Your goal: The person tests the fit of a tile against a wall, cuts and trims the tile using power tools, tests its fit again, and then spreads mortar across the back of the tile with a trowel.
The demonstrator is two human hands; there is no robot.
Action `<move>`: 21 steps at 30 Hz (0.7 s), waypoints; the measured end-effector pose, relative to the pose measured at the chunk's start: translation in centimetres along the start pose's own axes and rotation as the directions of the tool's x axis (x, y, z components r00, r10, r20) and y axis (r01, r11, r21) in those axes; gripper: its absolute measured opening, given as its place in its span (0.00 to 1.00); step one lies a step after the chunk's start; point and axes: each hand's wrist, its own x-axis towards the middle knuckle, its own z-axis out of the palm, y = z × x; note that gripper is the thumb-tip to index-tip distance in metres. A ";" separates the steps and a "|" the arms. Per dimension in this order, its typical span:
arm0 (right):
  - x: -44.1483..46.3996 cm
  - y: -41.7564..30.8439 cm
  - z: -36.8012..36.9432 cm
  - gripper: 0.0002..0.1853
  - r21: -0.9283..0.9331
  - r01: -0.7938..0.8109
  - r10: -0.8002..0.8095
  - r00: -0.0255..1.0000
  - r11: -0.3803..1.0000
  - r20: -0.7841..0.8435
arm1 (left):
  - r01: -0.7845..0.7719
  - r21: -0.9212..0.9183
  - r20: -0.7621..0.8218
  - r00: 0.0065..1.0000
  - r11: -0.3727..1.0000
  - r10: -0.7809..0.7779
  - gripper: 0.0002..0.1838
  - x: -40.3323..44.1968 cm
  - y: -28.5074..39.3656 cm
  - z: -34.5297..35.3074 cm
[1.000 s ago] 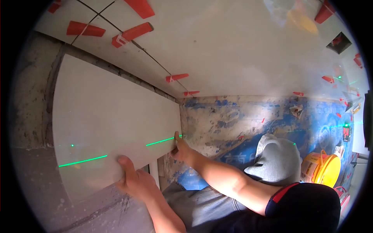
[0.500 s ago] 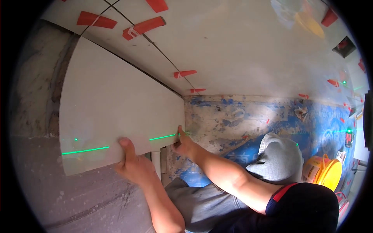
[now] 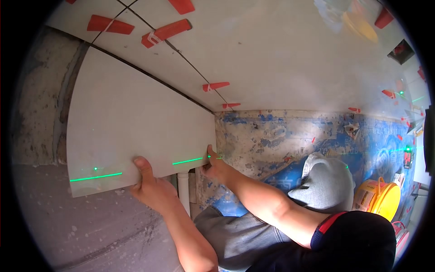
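A large pale wall tile (image 3: 136,113) is held below a wall of set tiles (image 3: 272,59), with a dark gap along its upper edge. My left hand (image 3: 156,188) grips the tile's lower edge, thumb on the face and fingers tucked behind, out of sight. Nearer the tile's right corner, my right hand (image 3: 214,165) holds the edge, its thumb upright on the face; its other fingers are mostly hidden. A green laser line (image 3: 96,177) crosses the lower part of the tile and is broken at my left hand.
Red wedges (image 3: 167,32) with clips sit along the tile joints above. A white pipe (image 3: 183,190) stands beneath the tile. To the right are a yellow bucket (image 3: 385,201), a laser level (image 3: 408,157) and a blue, peeling wall surface (image 3: 290,136). My knee (image 3: 326,181) is close by.
The tile's lower left corner has risen slightly, and my left hand has moved a little up and left with it. My right hand stays nearly in place. Both grips hold.
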 end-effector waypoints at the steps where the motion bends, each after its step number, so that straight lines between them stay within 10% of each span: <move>1: 0.4 0.0 -0.1 0.26 -0.007 0.014 -0.014 1.000 1.000 -0.001 | -0.017 -0.012 0.012 1.000 1.000 0.017 0.26 0.1 -0.1 0.0; 21: -1.3 -0.5 1.6 0.30 -0.055 -0.038 0.034 0.996 0.998 -0.083 | -0.063 0.010 0.001 0.998 0.998 0.063 0.28 0.7 -0.2 0.6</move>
